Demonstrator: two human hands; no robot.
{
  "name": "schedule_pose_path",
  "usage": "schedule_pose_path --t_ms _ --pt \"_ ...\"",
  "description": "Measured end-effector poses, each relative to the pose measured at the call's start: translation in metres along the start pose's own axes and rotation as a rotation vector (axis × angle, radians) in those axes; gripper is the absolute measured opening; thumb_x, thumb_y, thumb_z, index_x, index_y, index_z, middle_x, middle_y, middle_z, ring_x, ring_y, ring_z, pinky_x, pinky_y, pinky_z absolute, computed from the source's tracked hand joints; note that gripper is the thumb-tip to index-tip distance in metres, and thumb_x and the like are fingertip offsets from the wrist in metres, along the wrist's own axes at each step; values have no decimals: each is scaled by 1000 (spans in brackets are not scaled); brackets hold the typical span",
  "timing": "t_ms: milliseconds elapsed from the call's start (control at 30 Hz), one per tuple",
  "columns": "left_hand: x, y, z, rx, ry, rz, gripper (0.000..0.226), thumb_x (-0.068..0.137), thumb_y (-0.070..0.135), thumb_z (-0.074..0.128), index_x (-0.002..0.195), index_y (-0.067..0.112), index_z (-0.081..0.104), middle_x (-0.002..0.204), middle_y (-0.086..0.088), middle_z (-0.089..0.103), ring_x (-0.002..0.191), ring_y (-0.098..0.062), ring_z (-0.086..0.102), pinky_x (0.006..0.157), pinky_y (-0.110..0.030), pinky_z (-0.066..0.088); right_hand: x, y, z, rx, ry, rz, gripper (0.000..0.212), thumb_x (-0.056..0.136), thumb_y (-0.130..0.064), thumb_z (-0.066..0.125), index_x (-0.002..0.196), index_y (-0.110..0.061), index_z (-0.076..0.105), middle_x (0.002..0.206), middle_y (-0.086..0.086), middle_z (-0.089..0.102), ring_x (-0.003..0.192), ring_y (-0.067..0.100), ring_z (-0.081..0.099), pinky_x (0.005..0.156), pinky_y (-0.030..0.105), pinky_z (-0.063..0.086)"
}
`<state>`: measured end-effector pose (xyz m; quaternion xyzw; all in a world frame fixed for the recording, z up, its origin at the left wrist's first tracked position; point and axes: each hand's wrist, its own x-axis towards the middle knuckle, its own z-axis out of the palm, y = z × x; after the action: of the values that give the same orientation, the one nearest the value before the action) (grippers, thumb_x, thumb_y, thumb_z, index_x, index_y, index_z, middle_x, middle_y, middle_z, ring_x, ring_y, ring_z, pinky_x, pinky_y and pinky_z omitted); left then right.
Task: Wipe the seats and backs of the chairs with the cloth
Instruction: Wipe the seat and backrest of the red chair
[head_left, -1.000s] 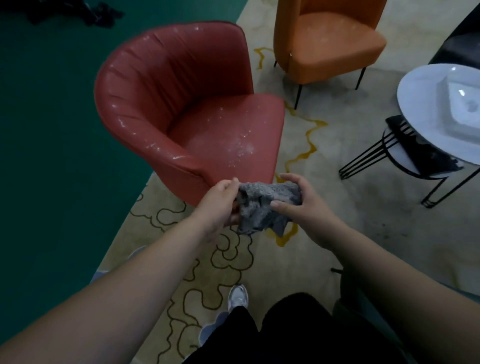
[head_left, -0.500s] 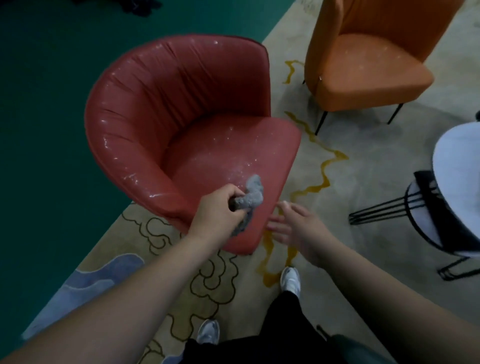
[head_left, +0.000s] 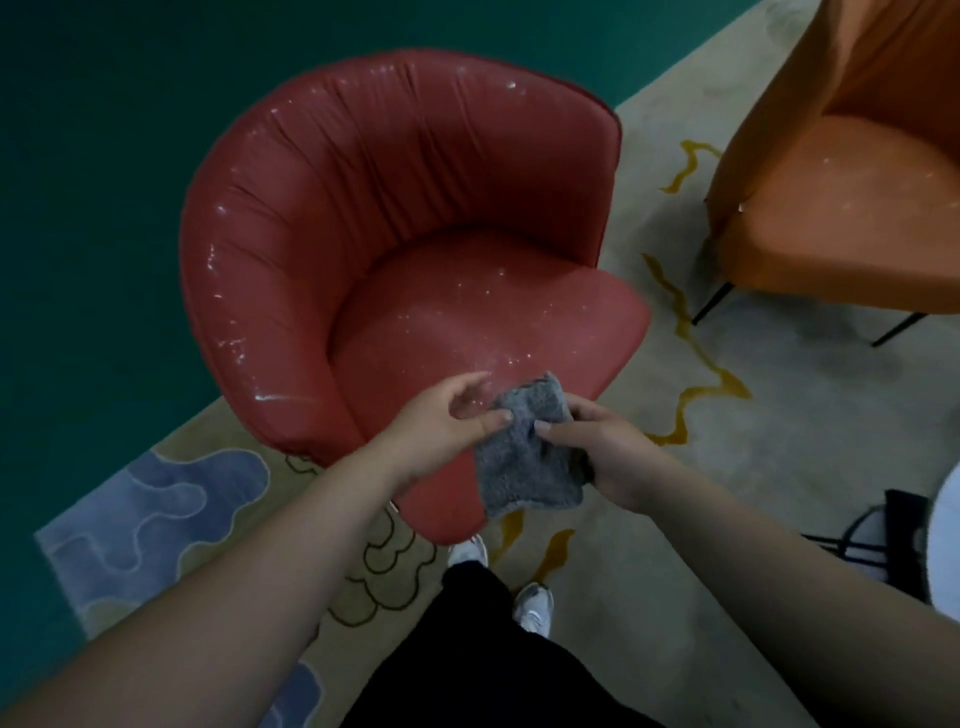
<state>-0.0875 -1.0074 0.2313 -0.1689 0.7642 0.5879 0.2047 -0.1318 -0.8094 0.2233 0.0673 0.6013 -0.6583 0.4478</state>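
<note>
The orange chair (head_left: 852, 208) runs off the top and right edges, so you see only part of its seat. Your right hand (head_left: 613, 457) hides its fingers behind the cloth (head_left: 524, 462), which covers the red chair's (head_left: 415, 234) front edge.

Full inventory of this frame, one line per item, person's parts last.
red padded tub chair: 1, red with pale specks on seat and back, centre, straddling rug edge and green floor
orange padded chair: 1, orange with thin black legs, upper right, partly cut off
grey fluffy cloth: 1, grey, held over the red chair's front edge
patterned rug: 1, beige with yellow squiggles and blue cloud shapes, under the chairs
green floor: 1, dark green, left and top
black wire-frame table: 1, black frame with white top, right edge, mostly cut off
shoes: 2, white, bottom centre
left hand: 1, thumb on the cloth
right hand: 1, grip on the cloth's right side
</note>
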Motion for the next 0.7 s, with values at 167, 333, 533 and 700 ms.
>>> schedule_pose_path --t_ms 167,333,533,700 --pt "29 8 -6 -75 95 -136 14 86 28 68 85 17 60 85 -11 66 77 -22 67 59 -36 58 39 -19 -5 -603 216 -233 56 78 -29 77 128 -29 52 120 -7 58 108 11 58 87 22 49" --pt "52 19 -15 -251 170 -190 15 91 27 61 90 13 57 87 -10 66 75 -20 67 62 -38 59 63 -36 -9 -1090 106 -606 100 60 -73 67 144 -52 15 151 -12 19 140 15 23 109 48 32" --pt "79 29 -29 -665 99 -191 24 95 30 54 106 11 62 106 -15 69 98 -28 67 83 -44 55 112 -54 -7 -1021 -73 -600 102 60 -67 73 142 -56 13 147 -13 19 136 13 31 105 42 40" --pt "107 26 -42 -631 152 -293 52 91 58 42 117 18 62 113 -6 67 102 -20 66 82 -37 56 170 -80 -34 -1069 -222 -526 91 68 -44 80 138 -57 23 122 -17 35 107 -2 48 80 7 39"
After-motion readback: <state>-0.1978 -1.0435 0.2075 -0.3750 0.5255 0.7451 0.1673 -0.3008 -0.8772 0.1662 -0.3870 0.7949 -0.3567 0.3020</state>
